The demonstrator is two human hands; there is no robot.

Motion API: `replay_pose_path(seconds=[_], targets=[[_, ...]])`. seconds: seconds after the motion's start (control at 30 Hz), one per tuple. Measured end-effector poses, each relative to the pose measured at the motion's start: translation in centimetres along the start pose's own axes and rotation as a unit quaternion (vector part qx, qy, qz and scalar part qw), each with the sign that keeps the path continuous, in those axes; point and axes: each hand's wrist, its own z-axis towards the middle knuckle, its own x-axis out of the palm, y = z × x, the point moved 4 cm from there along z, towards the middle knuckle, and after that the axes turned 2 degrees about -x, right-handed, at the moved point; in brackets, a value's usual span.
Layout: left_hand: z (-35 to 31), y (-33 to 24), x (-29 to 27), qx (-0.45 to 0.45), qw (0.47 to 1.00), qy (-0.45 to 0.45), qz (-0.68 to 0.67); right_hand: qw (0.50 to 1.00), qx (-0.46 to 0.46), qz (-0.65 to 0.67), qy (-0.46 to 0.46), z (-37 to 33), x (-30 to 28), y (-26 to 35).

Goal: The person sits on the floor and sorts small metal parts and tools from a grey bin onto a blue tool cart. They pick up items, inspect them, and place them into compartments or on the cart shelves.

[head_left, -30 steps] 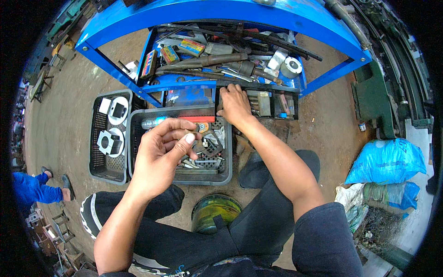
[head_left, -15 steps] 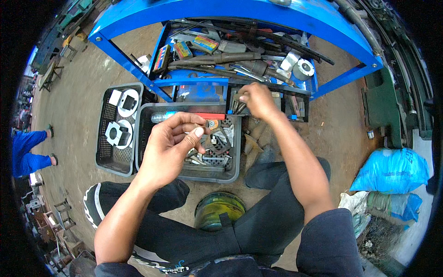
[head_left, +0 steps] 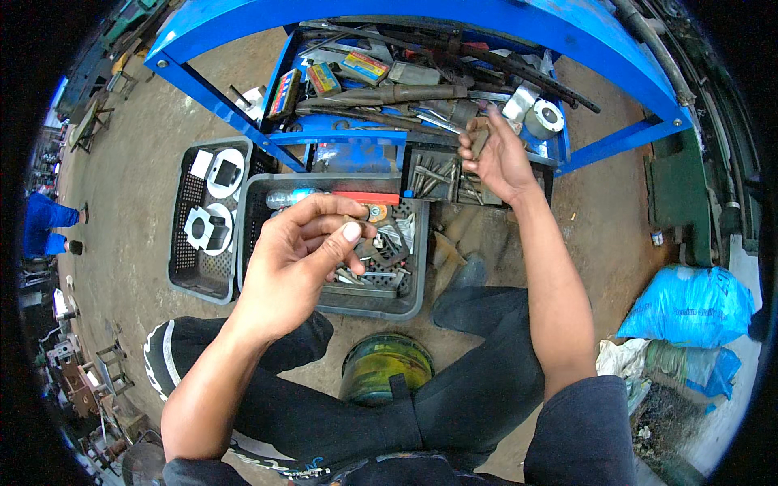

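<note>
Since the earlier frames, the right hand [head_left: 494, 158] has risen off the small tray of bolts and now hovers above it, holding a small dark metal piece [head_left: 478, 136] pinched between fingers and thumb. Left hand [head_left: 304, 259] has stayed raised over the grey crate [head_left: 409, 300], fingers curled, thumb pressed toward the fingertips; a small brownish part [head_left: 361, 217] seems to be gripped at the fingertips, though it is mostly hidden.

Seen from above, the person sits on a dirt floor in dark trousers, legs spread around a green and yellow round tin [head_left: 385, 368]. Right in front of the knees lies the grey crate, filled with loose metal bits, bolts and a red-handled tool [head_left: 365, 198]. Touching its left side is a second grey crate [head_left: 182, 243] holding white flat plates with cut-outs.

Beyond both crates stands a blue metal frame [head_left: 389, 24] with a low shelf crowded with rusty tools, small coloured boxes and two shiny metal rings [head_left: 545, 117]. The tray of bolts [head_left: 433, 174] sits at the shelf's front edge, just below the right hand.

At far right lies a blue plastic bag [head_left: 689, 304]. At far left, another person's blue-clad legs [head_left: 44, 219] show at the rim.
</note>
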Motion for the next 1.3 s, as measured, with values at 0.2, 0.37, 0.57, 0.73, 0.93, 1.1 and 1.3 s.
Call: replay_pose_path(seconds=[0.2,0.37,0.57,0.73,0.93,1.1,1.3], targets=[[-0.1,0.1,-0.2,0.0,1.0,-0.004,-0.004,0.658,-0.026,-0.749,-0.072,1.0,1.5,-4.6],[-0.5,-0.2,-0.1,0.003,1.0,-0.005,-0.008,0.542,0.052,-0.832,-0.106,1.3,3.0,-6.9],[-0.3,-0.4,-0.6,0.031,0.999,-0.008,-0.005,0.586,0.066,-0.804,-0.076,2.5,4.0,-7.8],[0.8,0.0,-0.4,0.025,1.0,-0.004,-0.007,0.56,0.166,-0.806,-0.093,3.0,4.5,-8.3],[1.2,-0.3,-0.1,0.079,0.996,0.011,-0.039,0.544,0.209,-0.809,-0.072,3.7,4.8,-8.0],[2.0,1.2,-1.0,0.084,0.996,0.012,0.013,0.559,0.179,-0.805,-0.083,3.2,4.0,-7.3],[7.0,5.1,-4.6,0.025,0.966,-0.075,0.245,0.747,0.104,-0.656,-0.039,1.6,3.1,-2.0]])
